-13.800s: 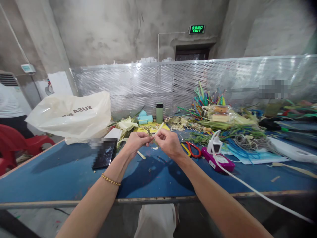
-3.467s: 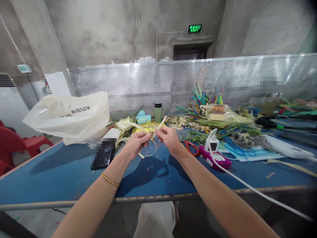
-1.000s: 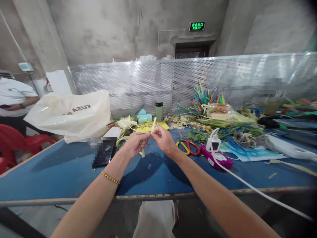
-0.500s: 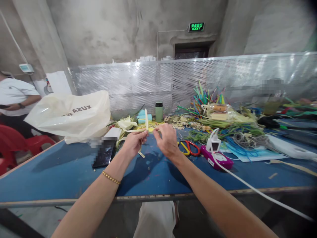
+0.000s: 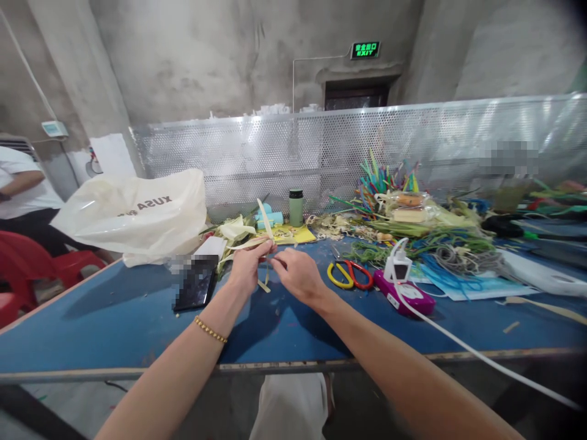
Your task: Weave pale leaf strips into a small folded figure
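Observation:
Pale, flat plant strips, like husk or straw, are pinched between the thumb and fingers of my left hand. One strip stands up above the thumb, another points left, and a short end hangs below. My right hand is closed, its fingertips pinching at the strips just below my left thumb; the exact grip is partly hidden. Both hands are above the blue table. Behind them lie a bundle of pale husks and a yellow sheet with scraps on it.
Scissors with red and yellow handles lie right of my hands, beside a purple device with a white charger and cable. A phone and large white bag are left. A green bottle stands behind; tangled cords lie right.
My right hand has moved left and slightly down, close against my left fingers. The upright strip now leans further left. At the far left, the person has shifted toward the frame's edge.

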`<state>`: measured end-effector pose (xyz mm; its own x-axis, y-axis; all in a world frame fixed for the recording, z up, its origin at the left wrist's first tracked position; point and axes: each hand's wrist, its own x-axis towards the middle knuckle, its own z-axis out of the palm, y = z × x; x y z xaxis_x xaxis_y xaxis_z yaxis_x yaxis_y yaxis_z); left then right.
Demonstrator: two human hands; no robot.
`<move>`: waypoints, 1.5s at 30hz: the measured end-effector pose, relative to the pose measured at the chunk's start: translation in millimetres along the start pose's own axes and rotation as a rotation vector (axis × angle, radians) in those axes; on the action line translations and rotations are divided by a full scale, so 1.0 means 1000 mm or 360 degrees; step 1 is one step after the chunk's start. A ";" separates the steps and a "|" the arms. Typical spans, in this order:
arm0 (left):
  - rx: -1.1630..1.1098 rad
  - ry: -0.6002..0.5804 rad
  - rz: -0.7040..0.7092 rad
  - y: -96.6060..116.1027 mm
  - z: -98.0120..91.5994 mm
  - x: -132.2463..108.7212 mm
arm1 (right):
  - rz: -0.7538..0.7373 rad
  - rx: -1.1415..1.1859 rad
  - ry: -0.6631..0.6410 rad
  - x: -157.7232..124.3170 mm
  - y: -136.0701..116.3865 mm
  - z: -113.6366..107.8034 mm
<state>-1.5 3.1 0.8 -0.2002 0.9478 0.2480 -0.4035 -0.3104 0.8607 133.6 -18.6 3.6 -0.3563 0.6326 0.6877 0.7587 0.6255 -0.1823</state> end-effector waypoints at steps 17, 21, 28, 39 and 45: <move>-0.0032 -0.0115 -0.0179 -0.002 0.005 -0.005 | 0.0184 0.0042 -0.0276 0.002 0.004 0.011; 0.0040 -0.0050 -0.0199 0.000 0.002 -0.004 | 0.0073 0.0047 -0.0343 0.001 0.003 0.009; 0.0175 -0.0092 -0.0085 0.005 0.001 -0.003 | -0.0023 0.0080 -0.0278 -0.003 -0.001 0.001; 0.0556 -0.0520 0.0067 0.009 0.009 -0.013 | 0.0592 0.1235 0.0058 0.022 0.034 -0.005; 0.0549 -0.0567 0.0084 0.009 0.007 -0.011 | 0.0901 0.1767 -0.0191 0.019 0.027 -0.012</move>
<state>3.3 -9.2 9.0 0.1295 0.9160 0.3797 -0.0699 -0.3736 0.9250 153.8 4.4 19.9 -0.2225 0.9392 0.2616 -0.0264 0.2624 -0.9646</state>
